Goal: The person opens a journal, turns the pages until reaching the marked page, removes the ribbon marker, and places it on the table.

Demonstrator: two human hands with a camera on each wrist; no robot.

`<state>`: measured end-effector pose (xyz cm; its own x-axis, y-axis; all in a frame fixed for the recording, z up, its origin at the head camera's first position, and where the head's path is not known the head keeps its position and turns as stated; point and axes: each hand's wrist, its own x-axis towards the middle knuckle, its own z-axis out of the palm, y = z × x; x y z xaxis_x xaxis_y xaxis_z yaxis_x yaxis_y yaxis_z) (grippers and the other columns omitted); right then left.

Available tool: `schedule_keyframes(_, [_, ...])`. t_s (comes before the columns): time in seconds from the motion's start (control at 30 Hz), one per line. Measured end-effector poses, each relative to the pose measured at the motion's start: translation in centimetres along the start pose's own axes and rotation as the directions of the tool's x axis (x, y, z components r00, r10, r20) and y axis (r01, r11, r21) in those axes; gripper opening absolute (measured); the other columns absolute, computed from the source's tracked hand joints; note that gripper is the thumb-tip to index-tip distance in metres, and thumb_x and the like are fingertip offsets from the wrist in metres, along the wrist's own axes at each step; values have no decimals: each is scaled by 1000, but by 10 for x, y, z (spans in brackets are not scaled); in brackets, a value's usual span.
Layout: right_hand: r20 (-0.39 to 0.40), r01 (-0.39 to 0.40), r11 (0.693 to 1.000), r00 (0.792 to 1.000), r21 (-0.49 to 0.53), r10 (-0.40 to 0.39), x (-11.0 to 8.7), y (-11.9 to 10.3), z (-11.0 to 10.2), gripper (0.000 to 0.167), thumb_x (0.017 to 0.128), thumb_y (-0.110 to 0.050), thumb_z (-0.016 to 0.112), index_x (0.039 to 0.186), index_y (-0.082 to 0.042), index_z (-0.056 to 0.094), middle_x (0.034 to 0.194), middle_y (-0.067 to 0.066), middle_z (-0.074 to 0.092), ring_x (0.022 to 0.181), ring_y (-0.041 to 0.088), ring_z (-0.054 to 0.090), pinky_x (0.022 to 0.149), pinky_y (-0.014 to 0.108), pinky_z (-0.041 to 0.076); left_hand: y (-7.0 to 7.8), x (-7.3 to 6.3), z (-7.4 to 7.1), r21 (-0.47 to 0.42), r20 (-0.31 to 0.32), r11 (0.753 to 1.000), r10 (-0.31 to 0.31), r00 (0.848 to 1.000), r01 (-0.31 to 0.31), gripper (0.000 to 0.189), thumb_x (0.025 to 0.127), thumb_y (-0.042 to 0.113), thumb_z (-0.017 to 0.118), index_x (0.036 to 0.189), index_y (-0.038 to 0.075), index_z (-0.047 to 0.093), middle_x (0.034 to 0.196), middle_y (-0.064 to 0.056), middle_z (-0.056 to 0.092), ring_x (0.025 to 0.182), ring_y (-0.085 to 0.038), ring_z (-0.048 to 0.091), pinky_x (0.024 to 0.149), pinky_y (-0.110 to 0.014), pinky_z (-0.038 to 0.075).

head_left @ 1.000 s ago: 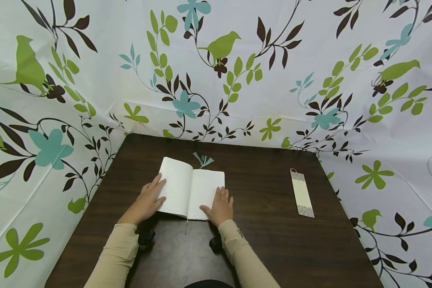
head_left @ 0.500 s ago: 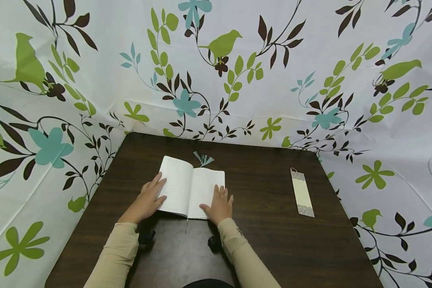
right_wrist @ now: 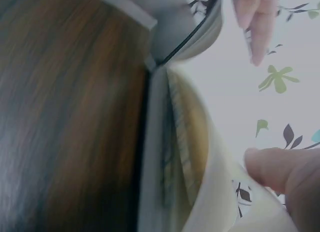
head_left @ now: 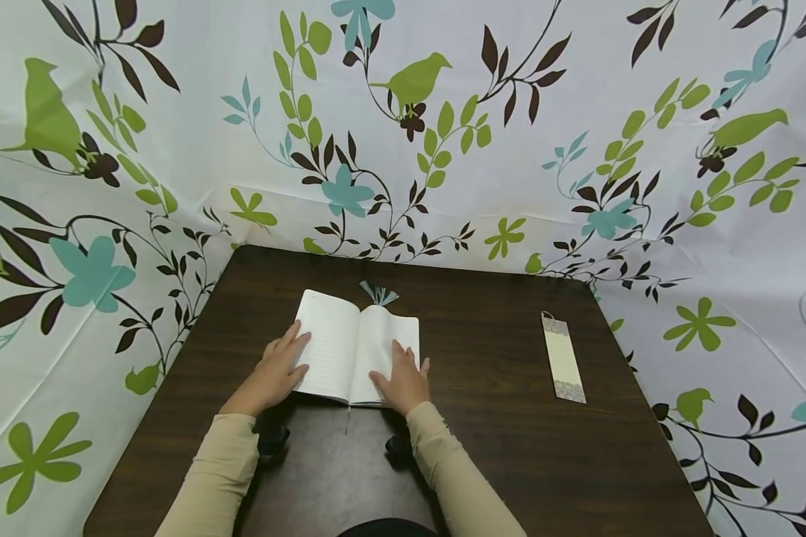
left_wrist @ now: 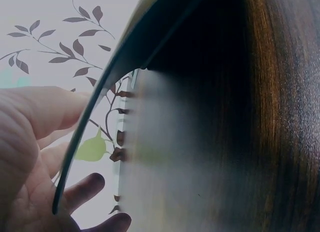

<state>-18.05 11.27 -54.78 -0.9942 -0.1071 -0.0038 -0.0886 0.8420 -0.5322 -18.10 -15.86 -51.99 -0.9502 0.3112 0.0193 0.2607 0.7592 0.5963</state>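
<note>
A notebook (head_left: 329, 343) with white lined pages lies open on the dark table in the head view. My left hand (head_left: 277, 369) grips its left side, and the left wrist view shows the raised cover (left_wrist: 92, 109) between thumb and fingers. On the right-hand page rests my right hand (head_left: 404, 380), fingers extended and thumb toward the spine. That page (right_wrist: 215, 157) bows upward in the right wrist view, with the thumb (right_wrist: 270, 164) near its edge. A teal tassel (head_left: 379, 294) sticks out above the notebook, and a thin cord (head_left: 347, 421) hangs below its spine.
A cream bookmark (head_left: 564, 362) with grey patterned ends and a small loop lies on the right of the dark wooden table (head_left: 497, 447). A floral curtain (head_left: 510, 171) surrounds the table's back and sides.
My right hand has slid a little left across the right-hand page, and the page's top edge has bulged up near the spine. The left hand has stayed in place.
</note>
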Motion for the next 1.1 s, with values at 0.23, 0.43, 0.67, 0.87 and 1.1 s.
schedule_keyframes(0.23, [78, -17, 920, 997, 392, -15, 1, -12, -5, 68, 107, -40, 46, 158, 2, 27, 157, 20, 41, 146, 40, 34, 112, 73, -9, 0, 1, -1, 7, 3, 1000, -8, 1000, 8, 60, 101, 8, 58, 155, -1, 35, 167, -24, 10, 142, -55, 20, 105, -75, 29])
schedule_keyframes(0.43, [23, 84, 842, 993, 532, -114, 1, -23, -2, 61, 110, -30, 39, 162, -5, 19, 166, 12, 27, 152, 33, 22, 115, 68, -11, -1, 2, -1, 7, -1, 1000, -2, 1000, 2, 60, 101, 8, 58, 155, -2, 35, 167, -23, 11, 142, -54, 21, 105, -74, 29])
schedule_keyframes(0.67, [-93, 221, 541, 963, 811, -255, 1, -28, 5, 75, 106, -7, 49, 164, -14, 3, 171, 11, 1, 155, 34, 9, 121, 56, 17, 0, 1, -2, -9, -9, 1000, 7, 1000, -7, 59, 101, 8, 58, 154, -3, 35, 167, -24, 11, 142, -55, 21, 106, -74, 29])
schedule_keyframes(0.87, [-40, 191, 378, 927, 906, -373, -2, -29, 10, 76, 105, 0, 45, 164, -11, -2, 171, 7, 0, 153, 33, 22, 120, 54, 23, -1, 1, 0, -35, -18, 999, 16, 1000, -17, 54, 103, 6, 54, 153, -4, 37, 167, -25, 11, 141, -56, 21, 107, -73, 28])
schedule_keyframes(1.1, [157, 302, 778, 879, 551, -451, -7, -26, 19, 57, 108, -21, 51, 160, -7, 29, 166, 7, 28, 153, 25, 25, 121, 44, 25, -3, 0, 0, -107, -85, 992, 57, 995, -66, 42, 108, 4, 39, 148, -9, 42, 165, -27, 18, 139, -59, 24, 109, -72, 24])
